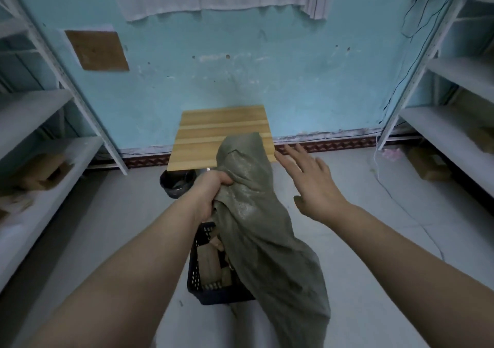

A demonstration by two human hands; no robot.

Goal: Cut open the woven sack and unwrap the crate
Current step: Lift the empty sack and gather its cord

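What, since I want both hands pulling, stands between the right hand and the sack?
Nothing visible. The right hand is open in the air just right of the sack, with no object in the gap; the left hand grips the sack above the crate.

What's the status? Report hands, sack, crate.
Left hand grips sack. Right hand open, clear. Crate half uncovered; sack drapes one side.

Sack [256,214] over crate [197,270], before table [213,131]

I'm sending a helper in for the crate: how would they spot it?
In front of the wooden table, the left hand grips a grey-green woven sack. The crate sits on the floor beneath it: dark, perforated and rectangular, unlike the round black bin.
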